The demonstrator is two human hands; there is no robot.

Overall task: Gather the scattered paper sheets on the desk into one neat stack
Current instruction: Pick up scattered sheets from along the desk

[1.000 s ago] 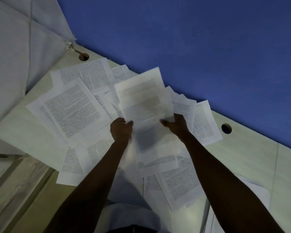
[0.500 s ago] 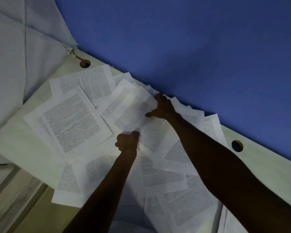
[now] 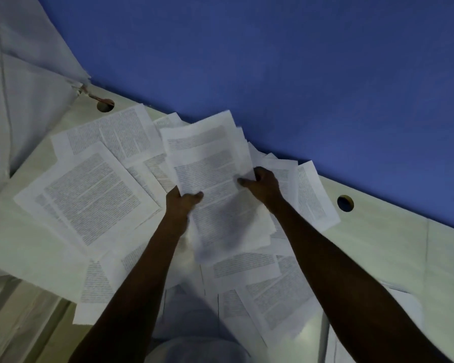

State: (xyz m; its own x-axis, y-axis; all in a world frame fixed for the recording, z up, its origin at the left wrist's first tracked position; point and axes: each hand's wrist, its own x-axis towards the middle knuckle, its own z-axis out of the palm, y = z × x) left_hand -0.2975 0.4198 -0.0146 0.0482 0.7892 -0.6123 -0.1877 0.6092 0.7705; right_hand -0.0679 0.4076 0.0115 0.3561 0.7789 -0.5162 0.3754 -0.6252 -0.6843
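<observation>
Several printed sheets (image 3: pixel 215 184) are being held as a small bundle above the desk (image 3: pixel 393 247), pinched at the near-left edge by the left hand (image 3: pixel 181 203) and gripped at the right edge by the right hand (image 3: pixel 262 183). Collection is judged only partly done, since many scattered sheets (image 3: pixel 89 195) are lying around and under the bundle. Another loose page is probably being called for next, with the bundle kept squared.

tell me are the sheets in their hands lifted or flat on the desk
Lifted. The held sheets are pinched at both sides by the left hand and right hand, tilted above the scattered sheets.
</observation>
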